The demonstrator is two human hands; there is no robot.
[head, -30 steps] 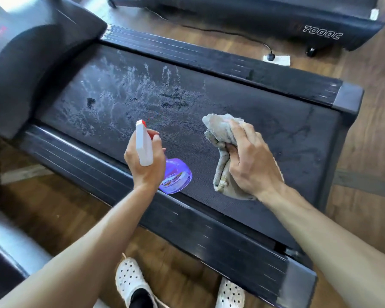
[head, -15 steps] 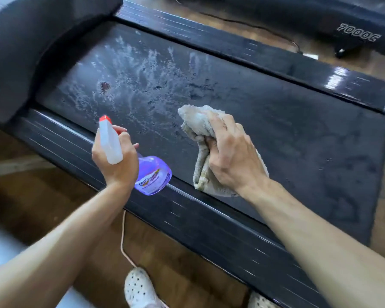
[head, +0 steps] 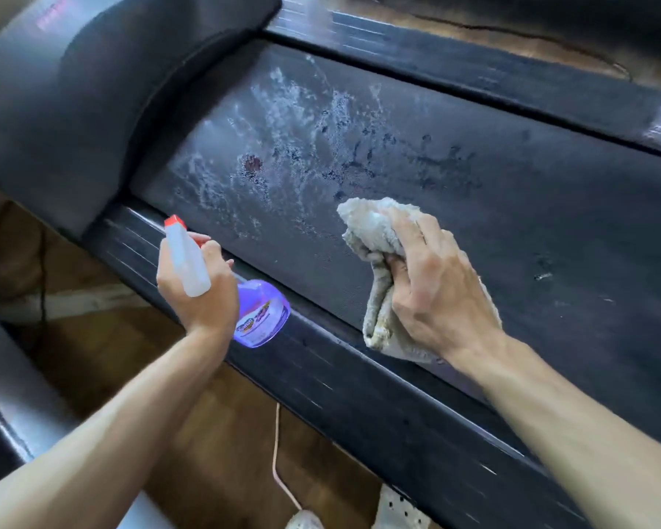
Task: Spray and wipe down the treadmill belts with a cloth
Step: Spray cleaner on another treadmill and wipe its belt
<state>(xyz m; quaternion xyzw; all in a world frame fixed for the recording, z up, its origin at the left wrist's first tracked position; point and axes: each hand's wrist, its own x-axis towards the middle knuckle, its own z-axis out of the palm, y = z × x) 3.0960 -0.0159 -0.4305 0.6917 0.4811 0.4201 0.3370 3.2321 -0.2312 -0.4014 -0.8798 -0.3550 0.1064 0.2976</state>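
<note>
- My left hand (head: 199, 295) grips the spray bottle (head: 258, 313) by its neck; fingers curled round the red trigger; the white nozzle head (head: 186, 257) points up and away to the left, the purple body trails toward my right; its long axis lies slantwise above the near side rail (head: 359, 395).
- The bottle's label is colourful; its writing is too blurred to read.
- My right hand (head: 432, 288) clutches the bunched cloth (head: 374, 234), pressing it on the belt (head: 531, 223) near the rail; the cloth's length runs from the rail toward the foam.
- White foam (head: 294, 120) spreads over the belt beyond both hands, close to the motor hood (head: 92, 89); red writing on the hood is unreadable.
</note>
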